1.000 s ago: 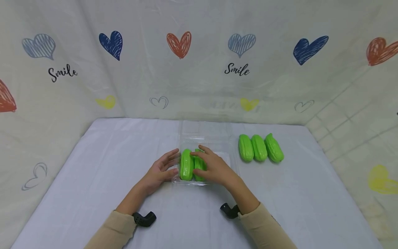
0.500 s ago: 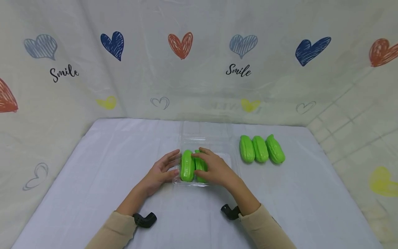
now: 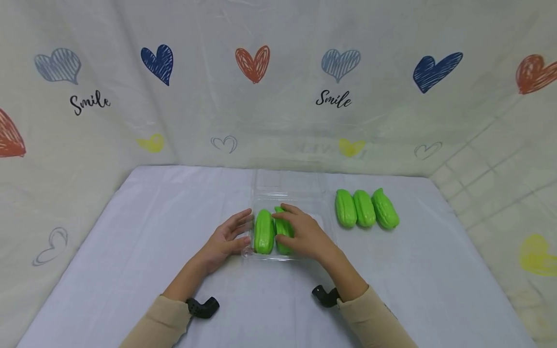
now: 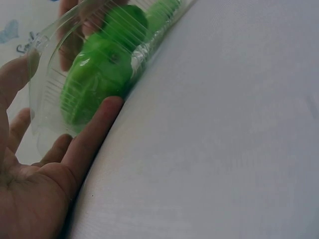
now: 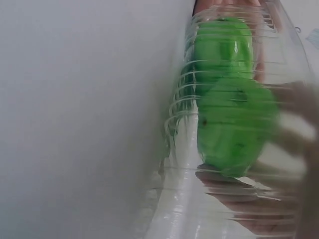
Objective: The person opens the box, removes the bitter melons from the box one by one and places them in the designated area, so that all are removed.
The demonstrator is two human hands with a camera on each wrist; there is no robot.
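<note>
- The right hand (image 3: 306, 234) has crept a little to the right over the last second, and the second gourd (image 3: 284, 231) under it has gone along. At the start its fingers reached over both gourds in the tray (image 3: 314, 218); now they cover only the second one.
- A thin gap now shows between the first gourd (image 3: 263, 231) and the second, where the two lay tight together a second ago.
- Right grip: fingers curl over the top of the second gourd, thumb low on its near side. The right wrist view shows the fingers (image 5: 239, 199) wrapped under the green body through the ribbed plastic, so this reads as a real hold, not a mere touch.
- The left hand (image 3: 224, 240) has hardly stirred. It lies open, fingers straight, pressed against the tray's left wall; the left wrist view shows a finger (image 4: 94, 137) flat against the clear plastic with the first gourd just behind it. It holds nothing and looks to be steadying the tray.
- Both gourds lie lengthwise in the left half of the tray, near the table (image 3: 143, 232) centre. The tray's right half is bare.
- Three more gourds (image 3: 364, 208) sit in a row on the table to the tray's right, well apart from both hands and unmoved.
- My reading: the small shift is a tidying of the second gourd's place in the tray, with packing partly done.
</note>
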